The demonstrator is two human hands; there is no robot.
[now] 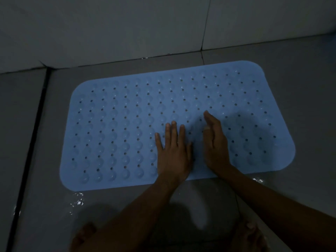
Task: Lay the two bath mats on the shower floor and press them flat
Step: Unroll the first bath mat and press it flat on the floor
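A light blue rubber bath mat (127,128) with rows of holes and bumps lies spread on the grey tiled shower floor (45,206), close to the back wall. My left hand (172,151) lies palm down on the mat's near middle, fingers straight and spread. My right hand (215,142) rests beside it with fingers straight and together, turned partly on its edge, touching the mat. Only one mat is in view.
White tiled walls (127,24) rise behind the mat and at the left corner. A dark grout line (31,142) runs down the floor at the left. Wet patches (78,200) glint near the mat's front edge. My bare feet (249,233) show at the bottom.
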